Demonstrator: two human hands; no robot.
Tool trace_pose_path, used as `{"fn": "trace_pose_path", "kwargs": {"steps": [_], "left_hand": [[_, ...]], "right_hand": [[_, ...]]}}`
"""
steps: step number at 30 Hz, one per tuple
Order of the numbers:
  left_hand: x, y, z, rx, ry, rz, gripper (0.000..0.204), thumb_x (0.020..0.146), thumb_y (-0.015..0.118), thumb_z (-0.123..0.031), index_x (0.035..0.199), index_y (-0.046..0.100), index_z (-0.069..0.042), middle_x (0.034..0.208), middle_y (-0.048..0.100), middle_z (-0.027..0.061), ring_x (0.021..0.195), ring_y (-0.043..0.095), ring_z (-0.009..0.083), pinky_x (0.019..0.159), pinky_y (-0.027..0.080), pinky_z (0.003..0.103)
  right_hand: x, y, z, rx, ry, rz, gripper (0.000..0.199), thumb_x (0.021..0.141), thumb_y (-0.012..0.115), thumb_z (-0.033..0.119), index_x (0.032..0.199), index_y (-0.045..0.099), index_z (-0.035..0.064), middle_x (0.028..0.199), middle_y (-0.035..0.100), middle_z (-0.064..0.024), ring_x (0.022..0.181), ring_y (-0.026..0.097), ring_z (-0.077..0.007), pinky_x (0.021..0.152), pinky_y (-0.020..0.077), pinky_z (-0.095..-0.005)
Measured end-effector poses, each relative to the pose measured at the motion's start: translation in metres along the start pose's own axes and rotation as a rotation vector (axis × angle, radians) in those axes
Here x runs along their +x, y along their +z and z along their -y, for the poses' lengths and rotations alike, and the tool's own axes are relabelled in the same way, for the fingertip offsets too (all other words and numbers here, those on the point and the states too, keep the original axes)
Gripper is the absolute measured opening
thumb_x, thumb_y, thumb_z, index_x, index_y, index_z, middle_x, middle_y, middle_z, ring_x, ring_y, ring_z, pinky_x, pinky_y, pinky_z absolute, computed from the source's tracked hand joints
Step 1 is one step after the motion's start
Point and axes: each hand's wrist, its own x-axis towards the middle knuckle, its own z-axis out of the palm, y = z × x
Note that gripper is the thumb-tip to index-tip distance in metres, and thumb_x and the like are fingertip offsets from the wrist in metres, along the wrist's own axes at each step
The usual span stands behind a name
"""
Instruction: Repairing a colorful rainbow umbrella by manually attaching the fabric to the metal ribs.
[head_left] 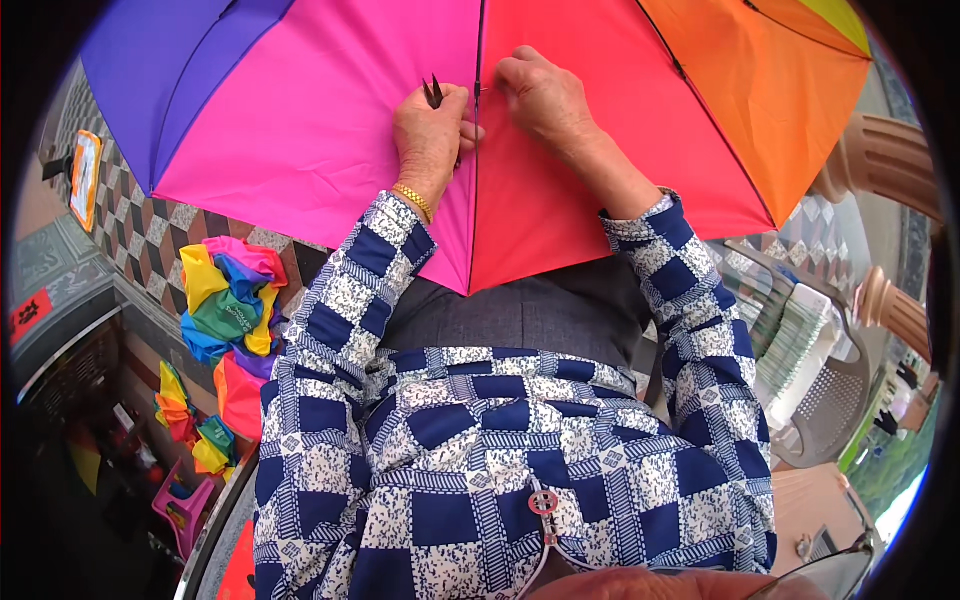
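Rainbow-coloured umbrella [560,220] open over lap [575,305], dark rib [474,200] between hands. Left hand [432,128] curled around dark pointed snips [433,96]; right hand [545,92] bent beside rib, cannot tell whether pinching anything. Judged risk: exposed snip tips near fabric; wrist slip could nick pink panel [330,120].

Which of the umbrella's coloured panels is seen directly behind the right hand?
The red panel, between the pink panel and the orange panel; the right hand covers part of it, while the left hand lies mainly over the pink one.
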Motion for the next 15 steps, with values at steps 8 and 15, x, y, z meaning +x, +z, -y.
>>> {"fn": "trace_pose_path", "kwargs": {"steps": [8,15], "left_hand": [[0.000,-0.005,0.002,-0.147,-0.059,-0.018,0.014,0.087,0.053,-0.010,0.092,0.055,0.003,0.072,0.058,0.0085,0.049,0.059,0.0144,0.040,0.045,0.024],[0.001,-0.007,0.002,-0.155,-0.068,-0.005,0.014,0.087,0.052,-0.009,0.091,0.055,0.004,0.071,0.059,0.0095,0.049,0.059,0.0144,0.040,0.045,0.023]], "right_hand": [[0.006,-0.038,-0.051,2.048,0.300,0.011,0.009,0.091,0.050,0.011,0.093,0.057,0.0053,0.089,0.059,-0.0063,0.083,0.060,-0.0221,0.073,0.0511,-0.0376],[-0.004,-0.050,-0.039,2.053,0.311,0.032,0.010,0.091,0.050,0.010,0.096,0.056,0.0046,0.088,0.057,-0.0061,0.081,0.057,-0.0189,0.076,0.0504,-0.0358]]}}
